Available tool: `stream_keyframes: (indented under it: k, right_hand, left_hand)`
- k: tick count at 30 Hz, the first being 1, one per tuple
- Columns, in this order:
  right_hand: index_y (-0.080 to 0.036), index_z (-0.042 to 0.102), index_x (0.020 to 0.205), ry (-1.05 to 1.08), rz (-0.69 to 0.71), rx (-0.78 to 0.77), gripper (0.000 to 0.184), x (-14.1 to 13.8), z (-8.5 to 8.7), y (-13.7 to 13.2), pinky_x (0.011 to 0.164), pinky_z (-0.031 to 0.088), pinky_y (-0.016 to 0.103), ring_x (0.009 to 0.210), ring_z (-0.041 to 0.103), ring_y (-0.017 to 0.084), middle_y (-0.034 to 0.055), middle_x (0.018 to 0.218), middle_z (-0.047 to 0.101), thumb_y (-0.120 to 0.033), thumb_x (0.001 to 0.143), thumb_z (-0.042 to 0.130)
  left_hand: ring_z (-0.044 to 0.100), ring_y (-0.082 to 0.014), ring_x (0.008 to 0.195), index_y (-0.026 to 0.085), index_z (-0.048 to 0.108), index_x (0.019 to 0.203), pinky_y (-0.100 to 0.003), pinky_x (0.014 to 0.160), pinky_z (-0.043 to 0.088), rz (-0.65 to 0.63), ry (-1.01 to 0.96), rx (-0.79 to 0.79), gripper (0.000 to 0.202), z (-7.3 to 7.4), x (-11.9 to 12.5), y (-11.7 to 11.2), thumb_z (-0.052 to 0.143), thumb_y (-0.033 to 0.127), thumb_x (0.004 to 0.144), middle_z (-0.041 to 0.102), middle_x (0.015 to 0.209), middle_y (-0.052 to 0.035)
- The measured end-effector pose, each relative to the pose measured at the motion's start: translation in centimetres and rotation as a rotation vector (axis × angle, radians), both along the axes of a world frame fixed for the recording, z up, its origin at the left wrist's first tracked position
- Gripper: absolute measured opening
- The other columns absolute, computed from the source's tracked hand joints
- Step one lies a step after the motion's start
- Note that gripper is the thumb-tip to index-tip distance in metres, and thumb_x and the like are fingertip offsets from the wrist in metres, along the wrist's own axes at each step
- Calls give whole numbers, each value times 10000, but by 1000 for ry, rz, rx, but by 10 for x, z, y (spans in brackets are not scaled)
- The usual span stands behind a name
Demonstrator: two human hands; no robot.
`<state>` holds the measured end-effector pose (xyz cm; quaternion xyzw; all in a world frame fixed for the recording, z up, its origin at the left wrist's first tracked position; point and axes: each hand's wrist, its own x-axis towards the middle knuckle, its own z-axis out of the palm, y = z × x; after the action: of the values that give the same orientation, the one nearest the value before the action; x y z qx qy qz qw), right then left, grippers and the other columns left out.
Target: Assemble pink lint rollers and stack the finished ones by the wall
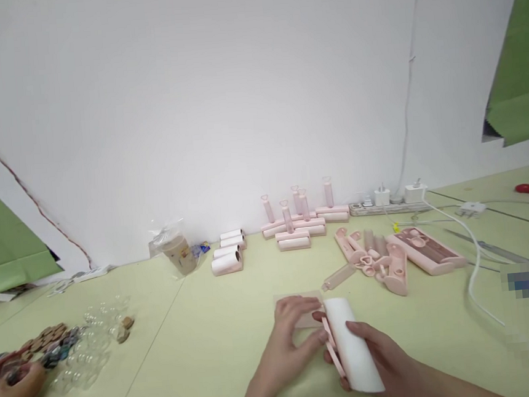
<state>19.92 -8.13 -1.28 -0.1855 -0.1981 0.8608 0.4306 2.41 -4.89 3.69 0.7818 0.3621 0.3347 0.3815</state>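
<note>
My right hand [381, 356] is wrapped around a white lint roll [351, 342] that sits on a pink roller frame [332, 348], near the table's front edge. My left hand [290, 338] rests beside it, fingertips touching the pink frame and lying over a clear plastic cover [302, 306] on the table. Its fingers are bent, pressed against the frame's end.
Spare white rolls [228, 254] and assembled pink rollers [300, 223] stand by the wall. Loose pink handles and cases [392, 256] lie right of centre. A power strip [388, 203] with white cables is at the back right. Another person's hand [10, 394] works with corks and small glass bottles [81, 350] at the left.
</note>
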Motion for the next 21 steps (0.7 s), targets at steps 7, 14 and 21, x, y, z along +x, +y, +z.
stream_keyframes:
  k: [7,14,21]
  right_hand:
    - [-157,621,817,-161,-11,66,287,-5,4,-7,589,419,242,613,572,137,27,682,628,-429,750,556]
    - [-151,590,892,-117,98,286,373,-1,-1,-6,605,411,241,645,549,138,38,716,601,-440,659,623]
    - [-125,574,933,-206,268,268,391,-6,-3,-14,527,397,202,581,553,109,77,808,616,-431,694,615]
  left_hand:
    - [521,-203,998,206,590,1003,-314,904,383,-4,-178,-264,280,2,11,-8,583,244,726,599,1024,-54]
    - [554,-187,887,178,592,844,-288,821,417,-25,-257,-308,195,5,5,-6,648,269,681,606,879,-42]
    - [573,-218,915,175,642,936,-327,804,461,-30,-393,-418,253,6,7,-2,569,333,753,625,976,-83]
